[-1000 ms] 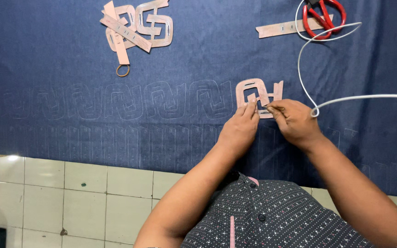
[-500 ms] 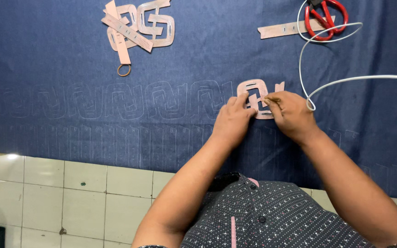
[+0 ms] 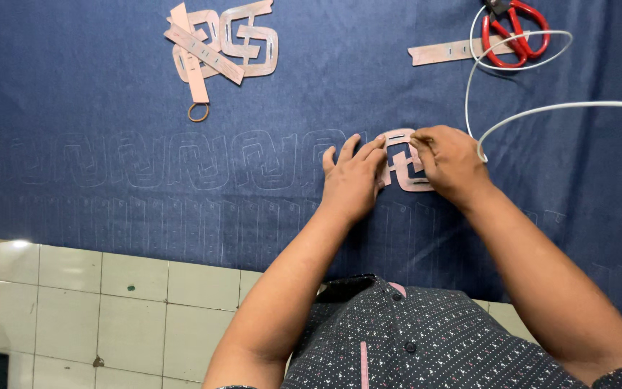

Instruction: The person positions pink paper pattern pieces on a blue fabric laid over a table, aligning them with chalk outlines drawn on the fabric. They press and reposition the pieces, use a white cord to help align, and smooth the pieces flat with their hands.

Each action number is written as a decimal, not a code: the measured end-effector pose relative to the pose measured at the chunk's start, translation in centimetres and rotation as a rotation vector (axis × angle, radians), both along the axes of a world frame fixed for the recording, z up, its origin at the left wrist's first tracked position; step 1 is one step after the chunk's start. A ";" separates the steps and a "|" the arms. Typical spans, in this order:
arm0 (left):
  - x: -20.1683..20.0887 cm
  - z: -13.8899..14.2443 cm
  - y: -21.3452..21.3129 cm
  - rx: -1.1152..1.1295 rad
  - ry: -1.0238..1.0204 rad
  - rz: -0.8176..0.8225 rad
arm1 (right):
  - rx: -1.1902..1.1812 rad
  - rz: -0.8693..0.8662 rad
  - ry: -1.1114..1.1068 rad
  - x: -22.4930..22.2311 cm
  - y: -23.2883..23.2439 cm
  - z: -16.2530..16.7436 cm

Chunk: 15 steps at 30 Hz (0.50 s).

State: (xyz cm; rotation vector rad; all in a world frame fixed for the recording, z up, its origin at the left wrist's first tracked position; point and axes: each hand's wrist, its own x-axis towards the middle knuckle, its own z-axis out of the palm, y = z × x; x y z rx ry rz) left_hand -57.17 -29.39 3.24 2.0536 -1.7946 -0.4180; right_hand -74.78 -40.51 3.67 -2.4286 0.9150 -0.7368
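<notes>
L hand [image 3: 354, 180] flat, fingers spread, pinning pink cardboard stencil [image 3: 402, 162] on blue denim [image 3: 109, 86]. R hand [image 3: 449, 162] fingers pinched together at stencil's top edge, tool not visible. Step: tracing outline. Stencil must stay put, aligned w/ chalked row [image 3: 181, 158].

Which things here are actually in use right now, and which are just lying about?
In use:
- pink template, held flat by left hand and right hand
- blue denim cloth with traced outlines

Lying about:
- pile of pink templates
- red scissors
- pink strip
- white cord
- small ring
</notes>
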 end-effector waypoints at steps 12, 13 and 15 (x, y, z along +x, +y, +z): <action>0.8 0.0 -0.1 0.019 0.032 -0.020 | 0.290 0.004 0.011 0.9 3.4 0.8; 0.8 -0.1 -0.1 0.016 0.034 -0.018 | 0.280 0.004 0.016 0.4 3.7 1.1; 0.9 -0.2 -0.1 0.022 0.030 -0.013 | 0.309 -0.027 0.014 0.0 4.3 1.4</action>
